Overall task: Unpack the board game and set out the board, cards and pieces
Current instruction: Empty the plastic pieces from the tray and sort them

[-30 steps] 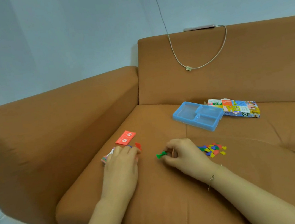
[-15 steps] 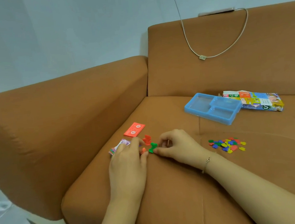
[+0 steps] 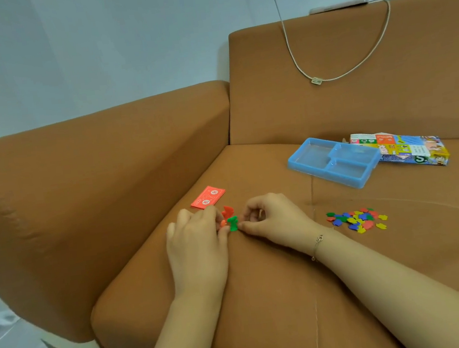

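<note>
Brown sofa [image 3: 265, 285] under everything. Blue tray [image 3: 333, 161] with bare compartments, resting partly on game box [image 3: 404, 151]. Red card stack [image 3: 208, 196] beyond my left hand [image 3: 197, 247]. Loose tokens [image 3: 356, 219] right of my right hand [image 3: 274, 220]. Right fingertips pinch green pawn [image 3: 232, 223]; left fingers touch orange piece [image 3: 223, 223]; red pawn [image 3: 227, 211] just behind.

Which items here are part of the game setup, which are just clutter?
Job: green pawn, red pawn, orange pawn, red cards, token pile, blue tray, game box.
Lying about: cable, sofa.
</note>
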A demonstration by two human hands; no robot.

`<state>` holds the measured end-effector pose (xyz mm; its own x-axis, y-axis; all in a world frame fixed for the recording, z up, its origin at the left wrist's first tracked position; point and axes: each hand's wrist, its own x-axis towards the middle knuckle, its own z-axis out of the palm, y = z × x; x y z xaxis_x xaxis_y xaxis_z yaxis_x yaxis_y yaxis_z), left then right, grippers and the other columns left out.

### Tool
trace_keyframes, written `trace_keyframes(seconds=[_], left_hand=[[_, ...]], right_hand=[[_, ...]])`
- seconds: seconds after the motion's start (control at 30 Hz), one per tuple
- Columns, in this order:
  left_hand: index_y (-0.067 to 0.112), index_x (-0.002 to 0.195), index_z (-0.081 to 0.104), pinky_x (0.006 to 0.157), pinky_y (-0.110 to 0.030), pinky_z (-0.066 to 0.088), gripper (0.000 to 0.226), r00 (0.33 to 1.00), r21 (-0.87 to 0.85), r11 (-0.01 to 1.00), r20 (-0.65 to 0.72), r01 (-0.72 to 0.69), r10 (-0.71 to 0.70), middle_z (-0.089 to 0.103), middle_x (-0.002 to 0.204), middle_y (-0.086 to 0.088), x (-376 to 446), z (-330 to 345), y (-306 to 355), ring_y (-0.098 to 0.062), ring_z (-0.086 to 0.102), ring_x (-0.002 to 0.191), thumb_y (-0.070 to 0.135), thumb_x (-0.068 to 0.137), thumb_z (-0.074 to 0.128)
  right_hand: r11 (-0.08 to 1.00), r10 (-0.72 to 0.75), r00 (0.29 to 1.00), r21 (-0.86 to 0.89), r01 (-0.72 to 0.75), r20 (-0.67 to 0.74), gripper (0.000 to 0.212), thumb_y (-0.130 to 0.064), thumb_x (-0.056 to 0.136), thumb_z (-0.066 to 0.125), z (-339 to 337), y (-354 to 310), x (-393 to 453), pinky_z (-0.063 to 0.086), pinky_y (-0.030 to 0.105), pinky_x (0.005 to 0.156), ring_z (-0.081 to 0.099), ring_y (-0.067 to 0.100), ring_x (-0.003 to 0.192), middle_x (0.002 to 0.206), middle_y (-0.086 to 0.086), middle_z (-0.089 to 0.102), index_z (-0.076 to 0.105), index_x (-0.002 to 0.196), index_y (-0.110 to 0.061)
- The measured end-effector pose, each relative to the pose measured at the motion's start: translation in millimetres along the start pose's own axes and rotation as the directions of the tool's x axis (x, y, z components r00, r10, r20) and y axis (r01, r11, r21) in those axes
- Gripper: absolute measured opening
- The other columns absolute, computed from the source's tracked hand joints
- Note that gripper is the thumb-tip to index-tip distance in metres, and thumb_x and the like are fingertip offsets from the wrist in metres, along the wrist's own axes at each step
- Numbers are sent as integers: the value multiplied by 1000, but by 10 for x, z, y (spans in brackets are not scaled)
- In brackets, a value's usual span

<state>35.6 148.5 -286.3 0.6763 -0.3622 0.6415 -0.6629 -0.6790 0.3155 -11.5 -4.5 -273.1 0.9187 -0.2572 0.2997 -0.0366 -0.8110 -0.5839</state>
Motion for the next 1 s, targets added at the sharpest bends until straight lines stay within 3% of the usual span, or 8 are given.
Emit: trace_keyframes(seconds=[0.3, 0.57, 0.73, 0.83, 1.0], left_hand=[[27, 86, 57, 67, -29, 27, 21, 998, 28, 1000, -68, 9, -7, 59, 76, 12, 1, -3, 1, -17, 48, 82, 28, 75, 76], [26, 91, 61, 71, -31, 41, 22, 991, -34, 996, -109, -83, 78, 59, 91, 11, -103, -106, 55, -17, 50, 85, 18, 75, 75], [22, 95, 61, 79, -22, 35, 17, 987, -231, 960, -15, -162, 162, 56, 97, 12, -240, -134, 302, -10, 45, 93, 13, 82, 67], [24, 95, 59, 80, -20, 37, 12, 971, -355, 916, 78, -185, 227, 53, 97, 14, -326, -47, 569, -7, 46, 94, 16, 86, 60], [19, 111, 58, 93, -29, 42, 22, 944, -492, 865, 227, -101, 239, 54, 110, 6, -283, 254, 1071, -13, 52, 104, 24, 90, 54]], right_hand=[[998, -11, 1000, -55, 10, -20, 9, -34, 83, 66, 13, -27, -37, 46, 31, 65, 53, 5, 67, 68, -9, 60, 67, 82, -25], [999, -14, 998, 47, 17, -60, 4, -18, 83, 67, -101, 17, -249, 44, 23, 65, 49, 3, 60, 66, -9, 58, 67, 79, -20], [998, -7, 984, 59, 18, -181, 11, -11, 83, 65, -322, 127, -558, 39, 11, 62, 52, 2, 65, 74, -11, 59, 70, 83, -20], [999, -9, 960, 30, 18, -279, 17, -5, 82, 64, -530, 245, -807, 39, 10, 64, 54, 2, 71, 79, -9, 62, 69, 82, -21], [995, 86, 896, 81, -56, -436, 26, 4, 81, 60, -922, 531, -1152, 39, 8, 64, 55, 3, 73, 83, -10, 65, 68, 86, -21]])
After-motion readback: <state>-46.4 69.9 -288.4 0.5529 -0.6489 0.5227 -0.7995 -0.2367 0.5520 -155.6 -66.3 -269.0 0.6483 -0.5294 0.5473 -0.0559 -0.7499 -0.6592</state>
